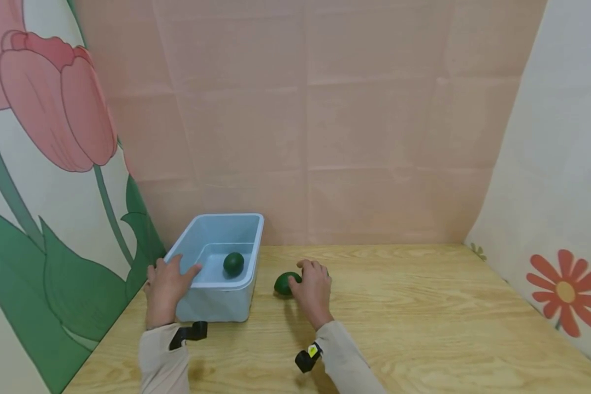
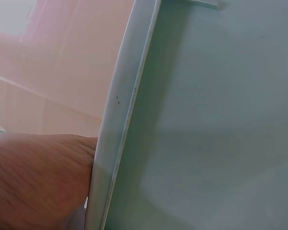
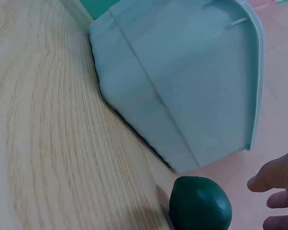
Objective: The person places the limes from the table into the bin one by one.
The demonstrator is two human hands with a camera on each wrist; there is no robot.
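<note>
A light blue plastic bin (image 1: 215, 303) stands at the left of the table; the right wrist view shows its outer wall (image 3: 192, 91). My left hand (image 1: 167, 290) holds its near left corner, thumb over the rim (image 2: 122, 96), the other fingers partly hidden. One dark green fruit (image 1: 233, 264), smooth and rounded, lies in the bin. A second green fruit (image 1: 284, 283), slightly pointed, lies on the table right of the bin. My right hand (image 1: 312, 290) is just right of it; in the right wrist view its thumb (image 3: 269, 175) and parted fingers are clear of the fruit (image 3: 200, 206).
The wood-grain table (image 1: 413, 317) stretches to the right. A pink backdrop (image 1: 374, 137) rises behind it. A tulip-printed panel (image 1: 54, 109) borders the left side, close to the bin, and a flower-printed panel (image 1: 561, 191) the right.
</note>
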